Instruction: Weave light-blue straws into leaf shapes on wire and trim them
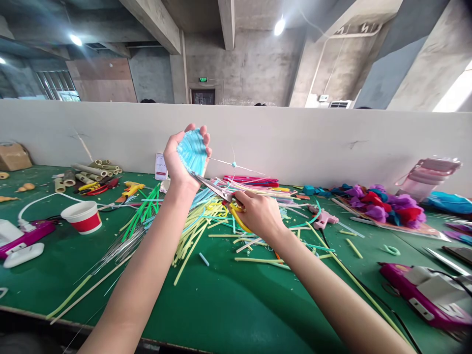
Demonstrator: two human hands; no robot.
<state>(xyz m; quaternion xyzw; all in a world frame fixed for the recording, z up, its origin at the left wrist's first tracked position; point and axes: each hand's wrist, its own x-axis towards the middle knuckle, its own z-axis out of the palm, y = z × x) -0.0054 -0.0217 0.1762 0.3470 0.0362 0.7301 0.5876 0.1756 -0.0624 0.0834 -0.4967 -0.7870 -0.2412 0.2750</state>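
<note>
My left hand [183, 160] is raised above the table, its fingers curled round a light-blue fan-shaped piece [192, 150] that looks made of strips laid side by side. Thin wires with a small blue bead-like knot [233, 165] stick out to the right of it. My right hand [260, 212] grips the yellow handles of a pair of scissors [217, 189]. The blades point up and left, with their tips at the lower edge of the blue piece. Whether the tips are cutting into it I cannot tell. Below lie many yellow and pale strips [191, 241].
On the green table [228, 305] stand a paper cup [83, 217], purple power strips [416, 295], a pink glue gun [323, 218], a yellow glue gun [132, 190] and bamboo pieces [92, 172]. Purple and red felt-like pieces [387, 204] lie right. A white partition [295, 140] rises behind.
</note>
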